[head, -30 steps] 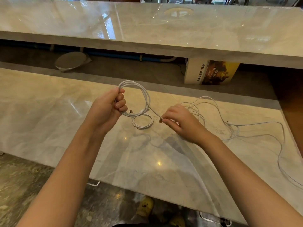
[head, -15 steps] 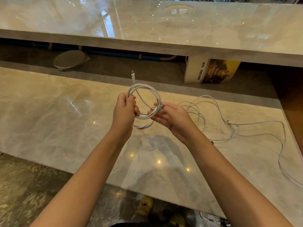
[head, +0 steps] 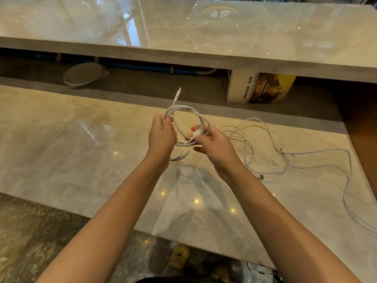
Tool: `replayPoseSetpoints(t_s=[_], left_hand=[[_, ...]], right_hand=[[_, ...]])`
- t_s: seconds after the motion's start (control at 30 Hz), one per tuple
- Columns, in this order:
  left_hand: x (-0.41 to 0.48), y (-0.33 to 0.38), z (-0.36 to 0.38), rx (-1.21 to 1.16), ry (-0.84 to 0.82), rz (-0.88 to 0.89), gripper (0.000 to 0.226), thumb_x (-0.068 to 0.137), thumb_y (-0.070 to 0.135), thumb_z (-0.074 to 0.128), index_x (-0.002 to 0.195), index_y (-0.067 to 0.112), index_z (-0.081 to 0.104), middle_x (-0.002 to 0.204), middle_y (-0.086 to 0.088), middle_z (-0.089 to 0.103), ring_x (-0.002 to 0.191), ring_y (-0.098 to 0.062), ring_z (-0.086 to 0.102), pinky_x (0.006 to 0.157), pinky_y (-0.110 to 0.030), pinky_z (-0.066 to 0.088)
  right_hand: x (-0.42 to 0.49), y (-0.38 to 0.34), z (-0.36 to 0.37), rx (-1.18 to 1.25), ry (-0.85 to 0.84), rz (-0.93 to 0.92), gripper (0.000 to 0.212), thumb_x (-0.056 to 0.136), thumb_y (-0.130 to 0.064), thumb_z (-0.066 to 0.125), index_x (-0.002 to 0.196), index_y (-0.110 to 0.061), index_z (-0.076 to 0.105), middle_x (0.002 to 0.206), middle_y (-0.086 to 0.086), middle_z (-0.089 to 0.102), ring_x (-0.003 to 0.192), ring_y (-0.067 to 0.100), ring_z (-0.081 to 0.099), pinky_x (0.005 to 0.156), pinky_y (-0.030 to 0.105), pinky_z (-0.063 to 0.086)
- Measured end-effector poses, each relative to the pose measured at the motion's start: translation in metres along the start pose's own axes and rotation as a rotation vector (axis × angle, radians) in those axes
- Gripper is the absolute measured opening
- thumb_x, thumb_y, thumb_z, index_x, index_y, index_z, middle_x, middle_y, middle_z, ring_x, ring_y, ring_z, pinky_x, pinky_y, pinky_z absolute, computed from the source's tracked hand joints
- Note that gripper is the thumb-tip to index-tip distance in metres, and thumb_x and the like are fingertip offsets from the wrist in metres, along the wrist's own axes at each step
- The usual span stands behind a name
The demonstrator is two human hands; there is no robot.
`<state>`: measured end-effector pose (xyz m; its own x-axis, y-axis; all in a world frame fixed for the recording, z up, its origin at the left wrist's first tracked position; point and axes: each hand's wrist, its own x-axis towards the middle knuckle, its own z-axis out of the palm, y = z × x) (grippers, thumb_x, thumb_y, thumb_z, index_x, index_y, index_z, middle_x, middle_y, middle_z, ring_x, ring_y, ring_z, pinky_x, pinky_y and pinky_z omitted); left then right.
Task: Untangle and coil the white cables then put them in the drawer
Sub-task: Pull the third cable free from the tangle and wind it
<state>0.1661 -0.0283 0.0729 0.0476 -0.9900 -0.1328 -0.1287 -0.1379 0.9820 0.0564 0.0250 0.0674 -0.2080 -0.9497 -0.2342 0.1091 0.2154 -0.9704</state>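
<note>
A coiled white cable is held above the marble counter, between both hands. My left hand grips the coil's left side; one plug end sticks up from it. My right hand pinches the other plug end against the coil's right side. A second small white coil lies on the counter under my hands. To the right, a tangle of loose white cables sprawls over the counter. No drawer is in view.
A higher marble shelf runs across the back. Under it stand a book box and a round grey disc. One loose cable trails toward the counter's right front edge. Yellow slippers show on the floor below.
My right hand brought the cable's loose end up to the coil and now pinches the plug against it. Both hands rose and came together; a plug end now points upward.
</note>
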Motion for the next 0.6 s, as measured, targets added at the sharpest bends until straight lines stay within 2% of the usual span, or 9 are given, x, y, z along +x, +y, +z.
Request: replayPoseSetpoints(t_s=[0.1,0.2,0.23,0.3,0.43,0.53,0.6], left_hand=[[0.002,0.000,-0.001,-0.058,-0.064,-0.113,0.022,0.102,0.019,0.032,0.101,0.009,0.052,0.077,-0.003,0.052,0.062,-0.010,0.045,0.056,-0.020,0.043],[0.004,0.003,-0.005,-0.431,-0.202,-0.343,0.024,0.100,0.011,0.034,0.094,0.004,0.057,0.080,-0.008,0.060,0.066,-0.012,0.051,0.064,-0.023,0.043],[0.004,0.004,-0.007,-0.569,-0.246,-0.424,0.025,0.099,0.010,0.035,0.092,0.004,0.058,0.077,-0.007,0.059,0.067,-0.013,0.051,0.066,-0.023,0.041],[0.003,0.002,-0.008,-0.685,-0.321,-0.498,0.024,0.098,0.009,0.036,0.088,0.005,0.057,0.066,-0.005,0.054,0.063,-0.012,0.047,0.064,-0.022,0.037],[0.004,-0.003,-0.006,-0.688,-0.408,-0.455,0.022,0.097,0.012,0.036,0.081,0.007,0.050,0.056,-0.003,0.047,0.051,-0.011,0.043,0.056,-0.022,0.039],[0.005,-0.002,-0.006,-0.633,-0.413,-0.406,0.031,0.099,0.024,0.036,0.077,0.009,0.051,0.055,-0.002,0.045,0.051,-0.010,0.040,0.056,-0.023,0.036],[0.004,-0.001,-0.005,-0.573,-0.427,-0.358,0.027,0.099,0.020,0.040,0.075,0.010,0.050,0.053,-0.001,0.041,0.053,-0.010,0.036,0.055,-0.022,0.033]], right_hand=[[0.004,0.001,-0.001,0.069,-0.016,0.071,0.023,0.089,-0.005,0.045,0.104,-0.011,0.062,0.082,0.003,0.067,0.082,0.013,0.062,0.080,0.028,0.050],[0.006,0.004,-0.004,0.323,-0.088,0.159,0.025,0.086,0.000,0.038,0.094,-0.006,0.060,0.072,0.005,0.060,0.070,0.013,0.058,0.074,0.029,0.046],[0.008,0.005,-0.004,0.425,-0.099,0.189,0.025,0.086,0.000,0.036,0.090,-0.006,0.059,0.067,0.004,0.057,0.066,0.013,0.056,0.072,0.029,0.045],[0.011,0.011,-0.003,0.534,-0.089,0.225,0.024,0.087,-0.003,0.035,0.084,-0.008,0.058,0.058,0.000,0.054,0.062,0.013,0.052,0.069,0.029,0.043],[0.011,0.019,0.001,0.564,-0.052,0.237,0.019,0.090,-0.005,0.042,0.084,-0.010,0.059,0.058,-0.001,0.053,0.064,0.013,0.050,0.067,0.028,0.043],[0.010,0.021,0.000,0.554,-0.051,0.244,0.019,0.091,-0.004,0.043,0.090,-0.009,0.061,0.065,0.002,0.052,0.066,0.013,0.051,0.069,0.028,0.043],[0.011,0.021,-0.001,0.545,-0.055,0.264,0.020,0.091,-0.005,0.042,0.093,-0.009,0.062,0.068,0.003,0.053,0.068,0.014,0.052,0.070,0.029,0.044]])
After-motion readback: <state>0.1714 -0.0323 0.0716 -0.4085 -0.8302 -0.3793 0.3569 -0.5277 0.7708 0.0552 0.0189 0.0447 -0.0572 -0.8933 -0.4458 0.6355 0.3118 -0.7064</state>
